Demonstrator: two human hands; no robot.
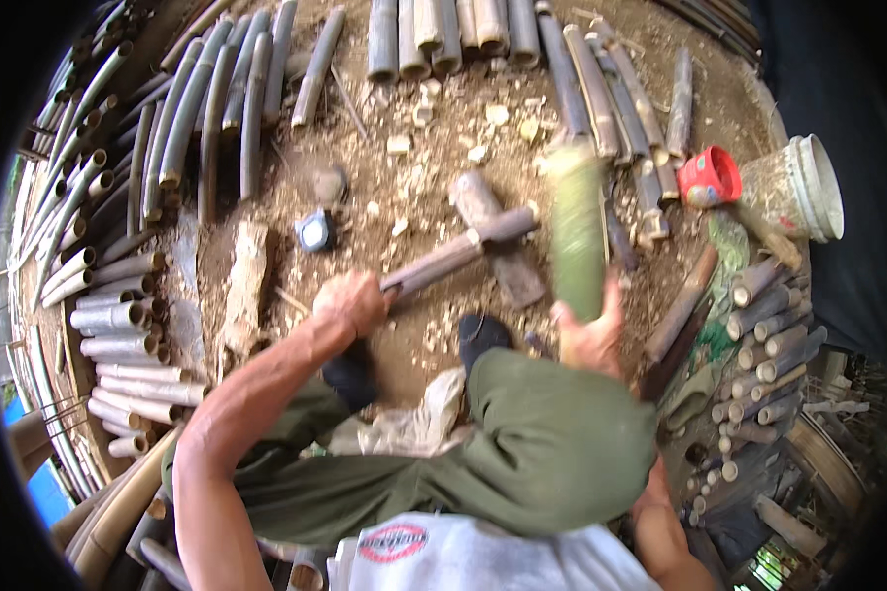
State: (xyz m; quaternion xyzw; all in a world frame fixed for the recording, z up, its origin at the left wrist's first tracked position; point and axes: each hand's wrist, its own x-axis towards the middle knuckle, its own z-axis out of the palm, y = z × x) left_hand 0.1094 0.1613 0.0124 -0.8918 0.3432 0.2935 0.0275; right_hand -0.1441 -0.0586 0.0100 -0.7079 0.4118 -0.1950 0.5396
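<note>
Ground: bare packed dirt (424, 148) strewn with pale chips, ringed by cut bamboo.
Bamboo stock: grey lengths (207, 108) fanned at upper left; sawn stubs (118, 345) stacked at left; short rounds (774, 345) heaped at right.
Bucket: white pail (808, 187) lying tilted at far right, a red cup (710, 177) just beside it.
Green bamboo section: green piece (577, 231) standing roughly upright on the ground, long axis running away from the person, blurred at its top.
Mallet: wooden mallet (478, 227) with its handle running diagonally from lower left to the head at upper right; the head lies just left of the green piece, near but apart.
Right hand: right hand (591, 335) clasped round the lower end of the green piece, steadying it.
Left hand: left hand (350, 300) clenched on the mallet's handle end, farther from the green piece than the right.
Small object: dark, pale-centred item (315, 231) on the dirt; kind unclear.
</note>
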